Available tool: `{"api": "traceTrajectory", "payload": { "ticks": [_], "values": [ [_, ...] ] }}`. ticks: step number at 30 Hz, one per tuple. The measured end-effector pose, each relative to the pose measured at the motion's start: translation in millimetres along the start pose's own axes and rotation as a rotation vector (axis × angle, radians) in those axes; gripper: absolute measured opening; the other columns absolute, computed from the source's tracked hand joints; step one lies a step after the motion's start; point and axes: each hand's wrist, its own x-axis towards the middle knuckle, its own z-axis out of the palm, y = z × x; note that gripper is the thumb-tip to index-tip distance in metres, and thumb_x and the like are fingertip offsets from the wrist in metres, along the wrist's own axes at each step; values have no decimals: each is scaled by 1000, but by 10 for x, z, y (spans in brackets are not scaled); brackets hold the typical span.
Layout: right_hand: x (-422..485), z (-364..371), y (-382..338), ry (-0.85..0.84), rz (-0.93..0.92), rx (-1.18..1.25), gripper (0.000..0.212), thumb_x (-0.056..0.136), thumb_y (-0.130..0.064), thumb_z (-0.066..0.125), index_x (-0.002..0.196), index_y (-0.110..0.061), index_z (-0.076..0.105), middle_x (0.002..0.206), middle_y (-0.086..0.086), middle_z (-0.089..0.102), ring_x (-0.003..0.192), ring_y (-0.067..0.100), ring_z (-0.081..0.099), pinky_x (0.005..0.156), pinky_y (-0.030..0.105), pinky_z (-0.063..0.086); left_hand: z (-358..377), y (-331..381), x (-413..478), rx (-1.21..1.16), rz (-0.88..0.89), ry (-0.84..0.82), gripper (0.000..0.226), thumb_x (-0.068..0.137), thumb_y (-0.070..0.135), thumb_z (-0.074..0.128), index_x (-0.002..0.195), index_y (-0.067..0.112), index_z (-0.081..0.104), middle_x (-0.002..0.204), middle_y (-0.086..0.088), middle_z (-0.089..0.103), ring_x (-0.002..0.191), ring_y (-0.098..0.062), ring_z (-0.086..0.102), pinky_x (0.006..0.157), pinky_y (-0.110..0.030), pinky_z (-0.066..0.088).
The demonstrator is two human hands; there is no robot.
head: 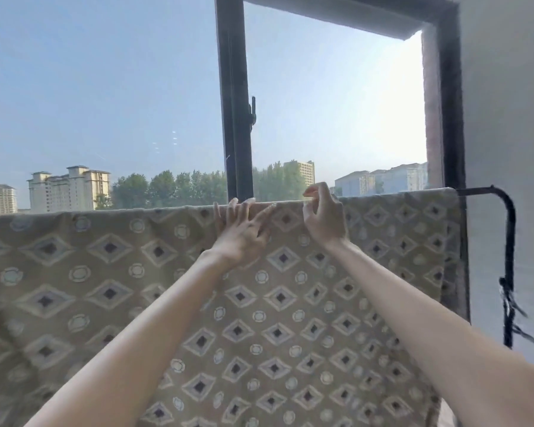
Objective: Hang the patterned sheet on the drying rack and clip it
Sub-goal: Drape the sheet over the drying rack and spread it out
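Observation:
The patterned sheet (pixel 111 272), tan with diamond and circle motifs, hangs draped over the top bar of the drying rack (pixel 506 208) and fills the lower view. Only the rack's dark bent end shows at the right; the sheet hides the remainder. My left hand (pixel 244 232) lies with straight fingers against the sheet's top fold, fingertips at the upper edge. My right hand (pixel 322 215) hovers just to its right at the fold, fingers curled, thumb and fingertips close together; nothing is visible in them. No clip is in view.
A window with a black frame (pixel 236 118) and a handle (pixel 252 110) stands right behind the rack, with buildings and trees outside. A white wall (pixel 512 103) closes the right side. Dark straps (pixel 510 300) hang from the rack's end.

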Motion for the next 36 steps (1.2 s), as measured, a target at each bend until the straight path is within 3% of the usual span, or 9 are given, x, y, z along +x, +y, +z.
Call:
{"api": "traceTrajectory", "payload": {
  "ticks": [8,11,17,19,22,24,26,28,36],
  "values": [
    [67,-1282,1288,-98,147,-131,24,91,-11,54,115,-10,49,111,7,59,100,25,58,83,40,52,547,1301,526,-85,-71,-44,56,99,40,29,145,47,0,155,7,-20,136,-23,-34,109,-54,-15],
    [95,-1675,1773,-147,188,-163,27,91,-14,55,117,-12,48,116,6,59,103,23,57,87,40,51,734,1715,698,6,-96,16,54,99,41,26,146,45,0,155,3,-21,138,-25,-30,101,-52,-26],
    [164,-2128,2553,-180,459,-18,51,89,-34,61,128,-15,34,127,7,50,104,20,53,87,40,50,1027,2301,1042,32,-32,75,52,100,40,26,145,49,2,157,6,-14,139,-24,-28,106,-58,-22],
    [206,-2167,2766,-199,582,82,72,85,-48,63,137,-18,24,133,10,47,108,24,54,82,38,49,1142,2455,1170,-9,2,88,52,99,38,28,143,53,3,157,7,-11,140,-24,-26,109,-62,-13],
    [253,-2128,3025,-217,668,204,81,85,-53,60,144,-21,14,132,13,48,103,29,58,71,32,48,1314,2621,1372,59,53,199,46,99,42,23,143,52,10,156,1,5,143,-29,-12,107,-61,-18],
    [288,-2040,3138,-210,656,335,67,89,-47,58,140,-22,23,117,9,58,91,24,62,65,34,53,1404,2700,1499,112,64,289,45,99,43,22,144,48,16,150,-4,20,140,-31,6,108,-61,-14],
    [336,-1947,3189,-194,621,418,46,93,-39,54,128,-16,35,104,10,61,92,27,63,72,37,53,1484,2769,1596,172,79,377,44,100,44,20,144,45,21,142,-5,33,132,-31,23,110,-60,-11],
    [404,-1865,3225,-160,565,501,33,95,-33,52,119,-13,42,95,2,60,90,20,62,73,29,50,1551,2826,1725,198,89,447,43,100,42,20,143,44,25,132,-4,44,124,-30,34,110,-58,-3],
    [751,-1893,3218,225,46,327,22,97,-30,51,100,-9,57,74,-14,55,59,-6,50,54,11,41,1638,2882,2046,221,-10,514,45,99,47,18,140,40,35,130,-9,54,124,-32,42,106,-57,15]
  ]
}}
